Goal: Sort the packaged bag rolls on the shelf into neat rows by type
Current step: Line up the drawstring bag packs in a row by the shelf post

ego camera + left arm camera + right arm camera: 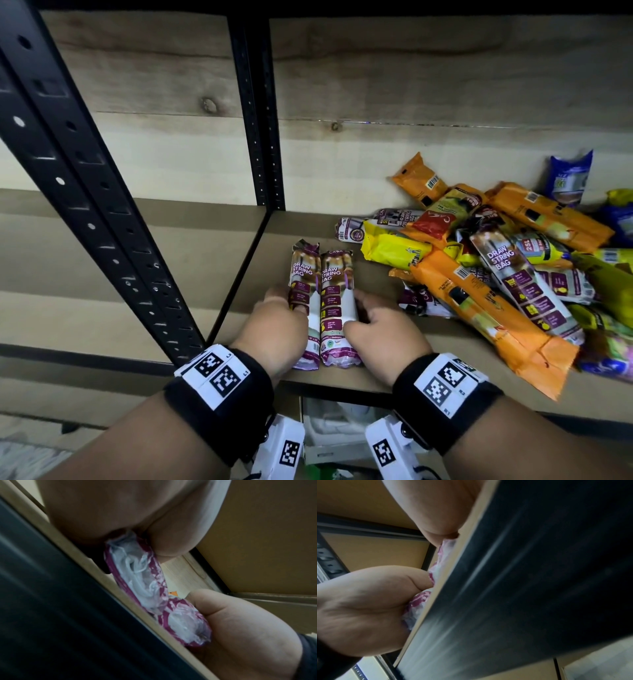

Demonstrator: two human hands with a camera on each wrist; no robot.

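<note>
i've got my left hand (pixel 274 329) and right hand (pixel 380 329) each cupped round one of the two purple rolls (pixel 337 308), squeezing them together between my palms, and too hard a squeeze could pop one up or roll it off the shelf edge (pixel 342 378) just under my wrists

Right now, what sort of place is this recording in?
Probably a store aisle or stockroom: a black slotted metal rack with a board shelf, and a heap of retail-packaged bag rolls with barcodes against a wood-plank wall.

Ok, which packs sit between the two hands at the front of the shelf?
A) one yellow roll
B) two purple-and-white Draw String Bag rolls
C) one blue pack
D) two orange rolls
B: the left hand and right hand flank two purple-and-white Draw String Bag rolls lying side by side on the shelf.
</note>
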